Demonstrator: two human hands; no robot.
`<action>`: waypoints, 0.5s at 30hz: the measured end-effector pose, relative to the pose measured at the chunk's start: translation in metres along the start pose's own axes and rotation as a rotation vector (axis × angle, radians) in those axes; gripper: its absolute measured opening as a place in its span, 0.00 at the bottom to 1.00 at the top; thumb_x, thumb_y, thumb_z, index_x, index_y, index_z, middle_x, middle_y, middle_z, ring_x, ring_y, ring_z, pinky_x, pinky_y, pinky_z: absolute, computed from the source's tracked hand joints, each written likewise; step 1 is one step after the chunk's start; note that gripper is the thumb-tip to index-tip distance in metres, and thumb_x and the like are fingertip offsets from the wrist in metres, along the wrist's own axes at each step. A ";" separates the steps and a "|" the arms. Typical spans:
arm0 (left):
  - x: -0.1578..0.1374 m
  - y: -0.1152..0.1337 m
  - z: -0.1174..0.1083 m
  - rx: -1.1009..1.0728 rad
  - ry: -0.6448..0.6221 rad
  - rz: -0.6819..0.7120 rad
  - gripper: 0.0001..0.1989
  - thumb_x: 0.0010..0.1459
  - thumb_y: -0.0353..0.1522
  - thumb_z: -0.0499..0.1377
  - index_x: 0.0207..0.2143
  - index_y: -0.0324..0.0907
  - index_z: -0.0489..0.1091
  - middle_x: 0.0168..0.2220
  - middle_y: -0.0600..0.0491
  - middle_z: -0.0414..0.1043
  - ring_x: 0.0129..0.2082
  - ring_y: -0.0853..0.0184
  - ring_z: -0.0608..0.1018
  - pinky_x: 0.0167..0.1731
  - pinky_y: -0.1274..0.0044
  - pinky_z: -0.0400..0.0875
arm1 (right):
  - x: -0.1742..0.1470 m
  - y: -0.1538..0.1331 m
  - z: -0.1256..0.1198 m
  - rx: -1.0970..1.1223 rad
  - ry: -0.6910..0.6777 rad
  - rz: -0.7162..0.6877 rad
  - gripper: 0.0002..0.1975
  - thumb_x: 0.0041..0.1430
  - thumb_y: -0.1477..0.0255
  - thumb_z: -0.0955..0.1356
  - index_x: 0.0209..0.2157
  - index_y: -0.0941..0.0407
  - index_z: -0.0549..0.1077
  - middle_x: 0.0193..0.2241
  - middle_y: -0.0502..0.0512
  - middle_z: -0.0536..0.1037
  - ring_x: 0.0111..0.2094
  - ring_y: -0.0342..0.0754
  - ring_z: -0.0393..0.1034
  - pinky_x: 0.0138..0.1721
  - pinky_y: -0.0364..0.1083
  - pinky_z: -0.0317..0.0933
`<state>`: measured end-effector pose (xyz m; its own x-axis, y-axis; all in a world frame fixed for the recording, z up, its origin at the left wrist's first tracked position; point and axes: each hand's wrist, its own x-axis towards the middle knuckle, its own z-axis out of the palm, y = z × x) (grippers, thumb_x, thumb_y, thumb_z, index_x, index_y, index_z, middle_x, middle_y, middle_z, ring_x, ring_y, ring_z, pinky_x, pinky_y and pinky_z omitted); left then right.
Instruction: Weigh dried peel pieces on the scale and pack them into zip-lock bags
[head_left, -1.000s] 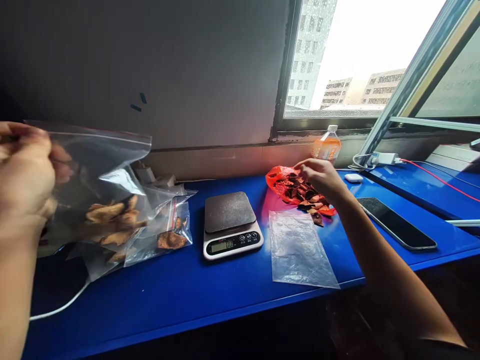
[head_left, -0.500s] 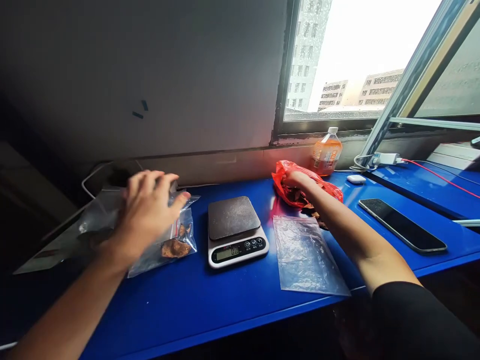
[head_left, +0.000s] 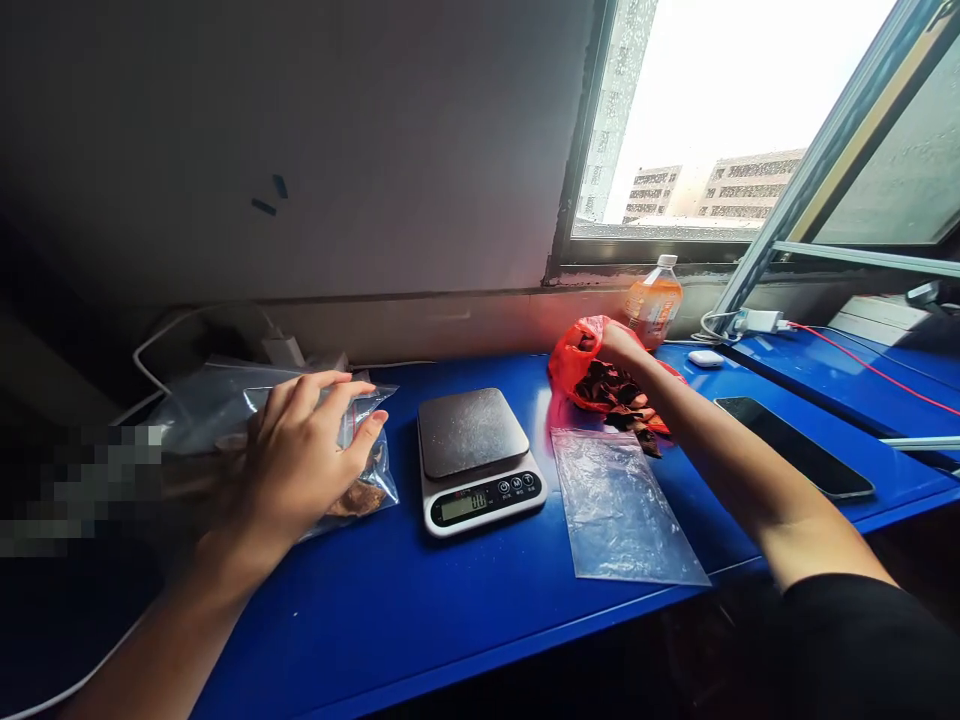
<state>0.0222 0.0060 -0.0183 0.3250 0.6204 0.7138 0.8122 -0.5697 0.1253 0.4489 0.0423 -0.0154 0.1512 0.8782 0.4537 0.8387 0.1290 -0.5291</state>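
Observation:
My left hand [head_left: 311,445] is spread in the air over clear zip bags, with nothing in its fingers. Brown dried chunks [head_left: 358,499] show in the nearest zip bag [head_left: 386,470], partly covered by that hand. At the back right, my right hand [head_left: 619,345] reaches to the rim of a red plastic bag [head_left: 566,370]; its fingers are hidden. Dark reddish-brown dried slices [head_left: 611,385] fill the bag's mouth and spill onto the table. Between my hands stands a kitchen scale [head_left: 474,435] with a bare plate, its display reading about zero.
A flat transparent zip bag [head_left: 626,515] lies right of the scale, below my right forearm. Behind the red bag stands a bottle of orange drink [head_left: 654,300]. A phone [head_left: 795,450], a white earphone-like case [head_left: 705,358] and a plug with cables [head_left: 761,321] are farther right on the blue table [head_left: 420,620].
My right hand has shifted right along the red bag's mouth, and more dried slices show. My left hand has moved slightly right and down, still spread. The view has shifted a little.

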 end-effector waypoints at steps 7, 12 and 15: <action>-0.006 0.015 0.004 -0.124 -0.068 0.109 0.15 0.63 0.42 0.54 0.44 0.46 0.75 0.50 0.45 0.72 0.53 0.49 0.73 0.53 0.55 0.69 | -0.034 -0.004 -0.017 0.404 -0.062 0.116 0.17 0.45 0.64 0.74 0.37 0.58 0.76 0.31 0.55 0.79 0.29 0.44 0.70 0.29 0.43 0.63; -0.012 0.028 0.007 -0.216 -0.145 0.158 0.13 0.63 0.41 0.55 0.43 0.46 0.75 0.49 0.46 0.73 0.52 0.52 0.73 0.53 0.58 0.71 | -0.064 0.013 -0.024 0.718 -0.119 0.209 0.24 0.45 0.61 0.76 0.44 0.56 0.76 0.37 0.58 0.80 0.33 0.45 0.74 0.32 0.44 0.67; -0.015 0.035 0.008 -0.241 -0.188 0.197 0.13 0.63 0.40 0.55 0.44 0.46 0.75 0.49 0.46 0.73 0.52 0.53 0.74 0.53 0.57 0.71 | -0.067 0.026 -0.021 0.740 -0.068 0.243 0.22 0.42 0.62 0.77 0.40 0.56 0.77 0.34 0.56 0.80 0.30 0.45 0.73 0.31 0.45 0.67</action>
<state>0.0494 -0.0188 -0.0299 0.5653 0.5616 0.6042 0.5948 -0.7850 0.1731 0.4712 -0.0227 -0.0444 0.2339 0.9442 0.2318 0.2156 0.1821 -0.9594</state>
